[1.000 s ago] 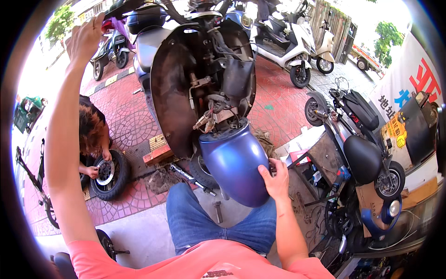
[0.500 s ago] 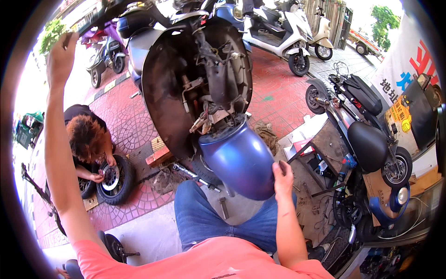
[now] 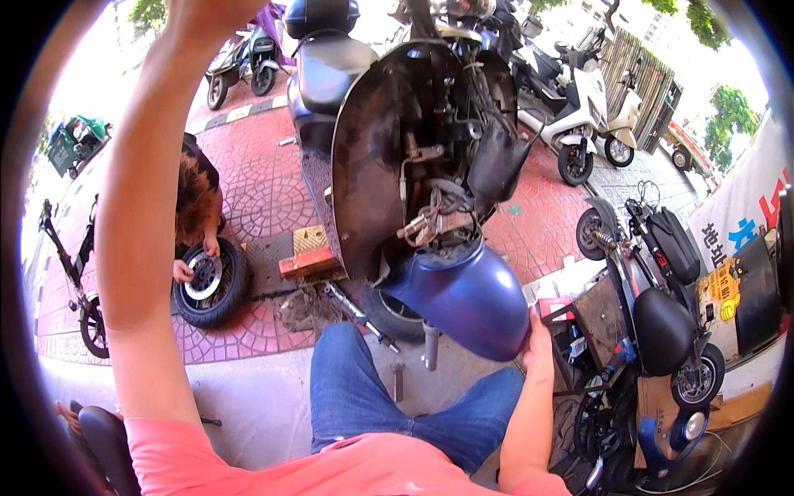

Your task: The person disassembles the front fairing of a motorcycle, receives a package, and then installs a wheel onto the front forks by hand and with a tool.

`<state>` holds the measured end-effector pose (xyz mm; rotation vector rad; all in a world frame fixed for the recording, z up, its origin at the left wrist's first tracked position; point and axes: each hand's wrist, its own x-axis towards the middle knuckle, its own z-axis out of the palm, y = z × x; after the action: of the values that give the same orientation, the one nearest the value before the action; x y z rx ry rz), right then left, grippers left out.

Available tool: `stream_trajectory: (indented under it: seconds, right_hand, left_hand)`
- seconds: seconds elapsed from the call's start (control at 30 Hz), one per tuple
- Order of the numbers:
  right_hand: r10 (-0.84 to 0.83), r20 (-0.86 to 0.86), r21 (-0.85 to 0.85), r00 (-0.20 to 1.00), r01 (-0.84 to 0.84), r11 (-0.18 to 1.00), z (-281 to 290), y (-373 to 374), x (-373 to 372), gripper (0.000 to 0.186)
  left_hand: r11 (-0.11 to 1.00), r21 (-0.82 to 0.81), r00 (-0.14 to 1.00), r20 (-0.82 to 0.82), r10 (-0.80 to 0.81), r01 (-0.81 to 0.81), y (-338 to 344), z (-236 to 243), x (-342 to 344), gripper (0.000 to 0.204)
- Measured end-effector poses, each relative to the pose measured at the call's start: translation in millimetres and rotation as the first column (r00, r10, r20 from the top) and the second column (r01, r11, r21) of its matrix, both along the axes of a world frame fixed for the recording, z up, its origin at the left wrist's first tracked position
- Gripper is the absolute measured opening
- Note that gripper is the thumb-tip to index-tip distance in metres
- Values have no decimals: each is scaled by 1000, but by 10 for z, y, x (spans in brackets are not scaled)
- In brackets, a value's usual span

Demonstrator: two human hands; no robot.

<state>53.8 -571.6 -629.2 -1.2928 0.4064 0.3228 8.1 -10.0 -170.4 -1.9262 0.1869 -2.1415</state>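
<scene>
A glossy blue-purple front fender [image 3: 471,293] sits below the opened front of a scooter [image 3: 372,157], whose dark inner shell and loose wiring are exposed. My right hand [image 3: 538,343] grips the fender's rounded tip at its right side, some fingers hidden behind the edge. Raised at the upper left, my left hand [image 3: 217,12] is cut off by the top of the picture, so its fingers do not show. Under the fender are the scooter's front wheel [image 3: 397,314] and a grey fork tube [image 3: 430,347].
At left, another person [image 3: 197,190] handles a loose wheel [image 3: 213,285]. A shock absorber [image 3: 360,314], a rag [image 3: 308,310] and a metal piece [image 3: 398,382] lie before my knees. On the right stand a small metal table [image 3: 604,318] and a stripped black scooter [image 3: 662,322].
My left arm has swung rightward and up, taking the hand to the picture's edge. The scooter front has turned, uncovering more wheel. My right hand has shifted round the fender's tip; the view has moved too.
</scene>
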Motion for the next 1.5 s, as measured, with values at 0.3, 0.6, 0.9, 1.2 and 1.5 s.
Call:
stream_trajectory:
  seconds: [0.3, 0.6, 0.9, 1.2, 1.5]
  right_hand:
    - [247, -152, 119, 957, -230, 966, 35, 567, -1492, 45]
    - [145, 89, 184, 985, -159, 970, -5, 926, -1766, 41]
    - [-10, 145, 317, 989, -36, 948, 107, 205, -655, 36]
    - [67, -146, 320, 987, -17, 947, -177, 26, 426, 46]
    - [115, -28, 288, 993, -103, 952, -53, 431, -1286, 36]
  left_hand:
    - [614, -419, 666, -704, 246, -669, 1779, -1157, 680, 54]
    - [2, -999, 342, -13, -939, -32, 509, -1811, 754, 68]
    - [560, -788, 658, -282, -698, 256, -159, -2077, 822, 36]
    - [571, -777, 698, -254, -669, 265, -227, -2133, 868, 42]
    - [597, -780, 765, -265, -587, 188, -284, -2137, 848, 34]
